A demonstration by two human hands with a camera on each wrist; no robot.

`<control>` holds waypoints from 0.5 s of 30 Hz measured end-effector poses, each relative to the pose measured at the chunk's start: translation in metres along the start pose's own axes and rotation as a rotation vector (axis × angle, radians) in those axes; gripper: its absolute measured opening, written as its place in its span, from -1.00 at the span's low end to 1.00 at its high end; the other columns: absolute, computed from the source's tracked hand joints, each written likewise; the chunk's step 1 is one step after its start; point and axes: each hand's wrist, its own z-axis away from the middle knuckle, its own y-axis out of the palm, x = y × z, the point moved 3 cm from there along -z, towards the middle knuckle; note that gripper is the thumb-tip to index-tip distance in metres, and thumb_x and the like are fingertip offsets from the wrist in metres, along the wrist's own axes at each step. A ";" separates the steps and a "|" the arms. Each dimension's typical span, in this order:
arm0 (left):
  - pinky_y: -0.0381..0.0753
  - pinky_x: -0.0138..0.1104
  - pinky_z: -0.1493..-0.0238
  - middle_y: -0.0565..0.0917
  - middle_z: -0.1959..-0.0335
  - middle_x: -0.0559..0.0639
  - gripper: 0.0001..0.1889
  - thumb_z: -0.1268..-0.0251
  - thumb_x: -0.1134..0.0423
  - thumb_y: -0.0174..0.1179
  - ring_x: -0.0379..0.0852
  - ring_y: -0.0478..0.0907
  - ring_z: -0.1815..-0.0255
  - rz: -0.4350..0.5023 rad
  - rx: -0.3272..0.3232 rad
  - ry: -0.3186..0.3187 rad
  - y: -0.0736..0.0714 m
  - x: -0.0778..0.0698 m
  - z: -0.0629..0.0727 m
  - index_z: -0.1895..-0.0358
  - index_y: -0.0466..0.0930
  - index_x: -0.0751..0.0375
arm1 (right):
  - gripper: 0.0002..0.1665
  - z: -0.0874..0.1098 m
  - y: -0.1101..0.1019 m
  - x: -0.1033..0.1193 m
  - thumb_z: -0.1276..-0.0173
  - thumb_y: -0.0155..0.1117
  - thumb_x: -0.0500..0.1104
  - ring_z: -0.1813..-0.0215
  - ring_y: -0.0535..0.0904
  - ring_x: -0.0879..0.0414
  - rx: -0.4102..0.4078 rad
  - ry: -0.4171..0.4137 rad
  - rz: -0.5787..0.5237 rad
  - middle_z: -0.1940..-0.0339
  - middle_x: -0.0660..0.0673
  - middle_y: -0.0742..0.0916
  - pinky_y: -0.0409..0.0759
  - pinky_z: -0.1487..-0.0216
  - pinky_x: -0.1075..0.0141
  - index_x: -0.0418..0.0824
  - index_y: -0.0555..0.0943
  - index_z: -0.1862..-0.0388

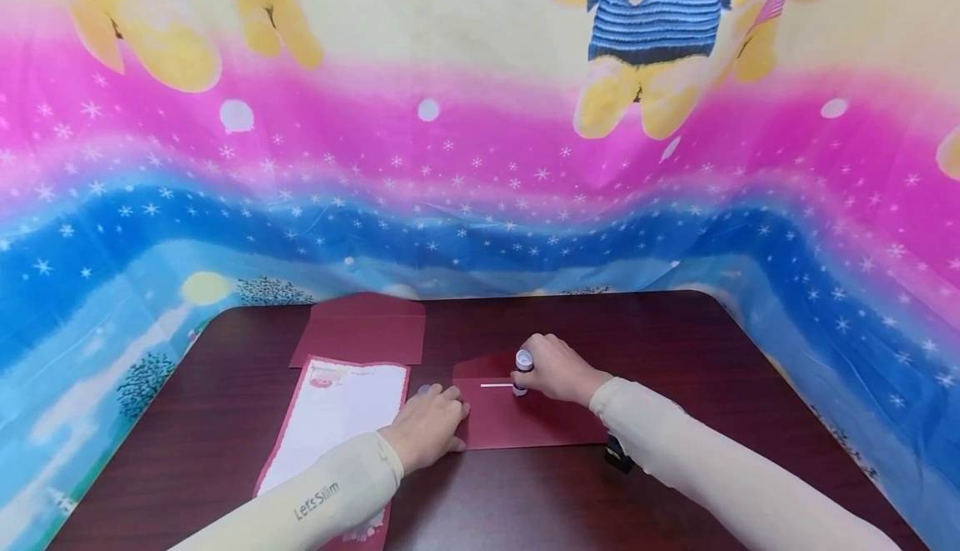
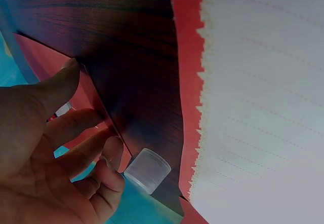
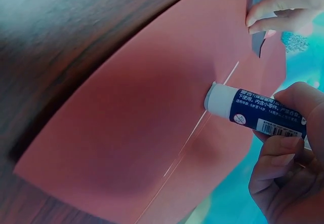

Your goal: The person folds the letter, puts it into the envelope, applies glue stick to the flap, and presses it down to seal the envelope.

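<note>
My right hand (image 1: 558,370) grips a glue stick (image 3: 268,113) with a white tip and a dark blue label. Its tip meets the red envelope (image 1: 525,426) close to the flap's fold, where a narrow white line (image 1: 493,385) runs. The left hand (image 1: 429,426) rests at the envelope's left edge, thumb and fingertips touching the paper, with some fingers bent. Beside those fingers stands a translucent cap (image 2: 148,172) on the table. The envelope lies flat with its flap (image 1: 480,365) unfolded away from me.
A white letter sheet (image 1: 352,409) with a red border lies to the left, partly under the left sleeve. Behind it is another red envelope (image 1: 367,338). Some black object (image 1: 618,455) shows under the right wrist. Patterned cloth (image 1: 480,167) surrounds the dark wooden table (image 1: 585,501).
</note>
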 end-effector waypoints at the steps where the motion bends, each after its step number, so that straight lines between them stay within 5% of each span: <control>1: 0.51 -0.25 0.23 0.62 0.32 -0.05 -0.64 -0.04 -0.04 0.54 -0.06 0.48 0.34 0.002 0.002 -0.001 0.000 0.000 0.000 0.20 0.74 0.09 | -0.75 0.001 -0.001 -0.001 -0.27 0.44 -0.20 0.58 0.44 0.21 0.000 -0.002 0.002 0.65 0.01 0.62 0.46 0.47 0.36 -0.14 0.59 0.57; 15: 0.50 -0.27 0.23 0.61 0.33 -0.06 -0.63 -0.05 -0.05 0.53 -0.09 0.46 0.37 -0.006 0.003 0.004 0.005 0.002 -0.001 0.16 0.74 0.09 | -0.72 0.013 -0.014 -0.023 -0.27 0.42 -0.22 0.59 0.37 0.22 -0.009 -0.003 0.004 0.69 0.01 0.59 0.42 0.48 0.37 -0.15 0.57 0.61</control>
